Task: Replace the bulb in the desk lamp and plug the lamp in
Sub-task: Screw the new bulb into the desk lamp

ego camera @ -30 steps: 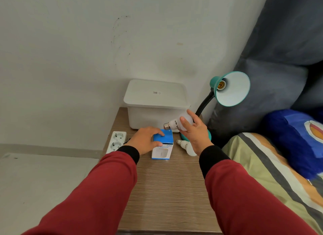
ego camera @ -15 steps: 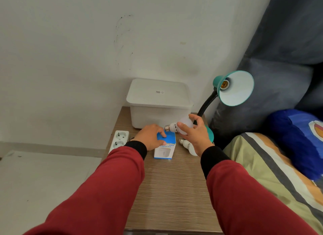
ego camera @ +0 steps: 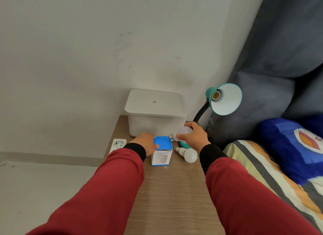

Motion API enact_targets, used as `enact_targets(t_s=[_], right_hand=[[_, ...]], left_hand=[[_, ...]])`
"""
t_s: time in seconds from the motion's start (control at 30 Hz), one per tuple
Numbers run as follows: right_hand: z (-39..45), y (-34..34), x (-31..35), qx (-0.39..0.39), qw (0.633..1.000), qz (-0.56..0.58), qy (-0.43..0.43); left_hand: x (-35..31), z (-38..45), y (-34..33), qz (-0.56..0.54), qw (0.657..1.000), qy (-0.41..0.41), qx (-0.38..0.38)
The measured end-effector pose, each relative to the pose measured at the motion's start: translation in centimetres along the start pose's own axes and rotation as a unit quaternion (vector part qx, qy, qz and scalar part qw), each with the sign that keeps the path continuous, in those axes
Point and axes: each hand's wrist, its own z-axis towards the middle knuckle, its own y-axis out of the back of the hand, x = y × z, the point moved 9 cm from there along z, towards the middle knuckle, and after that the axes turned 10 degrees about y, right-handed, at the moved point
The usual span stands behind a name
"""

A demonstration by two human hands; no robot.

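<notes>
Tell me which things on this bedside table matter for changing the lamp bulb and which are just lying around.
Part of the job:
- teal desk lamp, socket empty
- bulb in the right hand grip
- second bulb lying on the table
- power strip

Lying about:
- white lidded bin
- blue humidifier box under the left hand

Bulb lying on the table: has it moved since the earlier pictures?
No. The lying bulb stays in front of the teal lamp base, right of the blue box; only the view shifted.

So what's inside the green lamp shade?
Inside the lamp shade only the empty brass socket shows, no bulb. One bulb is in the right hand; another bulb lies on the table.
</notes>
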Motion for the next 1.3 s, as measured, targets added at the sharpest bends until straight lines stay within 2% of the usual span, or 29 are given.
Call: enact_targets(t_s=[0.07,0.27,0.37,0.67,0.83,1.0,1.3], right_hand=[[-0.1,0.3,0.5,0.012,0.999,-0.033,0.004],[0.0,3.2,3.1,0.015,0.994,-0.107,0.035],[0.2,6.3,4.5,0.0,0.99,-0.128,0.053],[1.4,15.9,5.5,-0.052,0.979,-0.193,0.029],[2.9,19.2,4.6,-0.077,0.982,-0.17,0.028],[4.6,20.3,3.3,-0.107,0.986,-0.122,0.036],[4.8,19.4,-0.4,-0.213,0.976,0.024,0.032]], left_hand=[[-0.1,-0.3,0.7,0.032,0.999,0.012,0.004],[-2.5,-1.1,5.5,0.111,0.993,0.006,-0.048],[-5.4,-1.7,8.7,0.128,0.989,-0.013,-0.074],[-14.2,-2.9,15.7,0.182,0.977,-0.042,-0.098],[-18.9,-2.3,17.2,0.204,0.97,-0.072,-0.111],[-22.8,-2.0,18.0,0.158,0.969,-0.135,-0.134],[-25.6,1.1,15.7,0.161,0.959,-0.224,-0.072]])
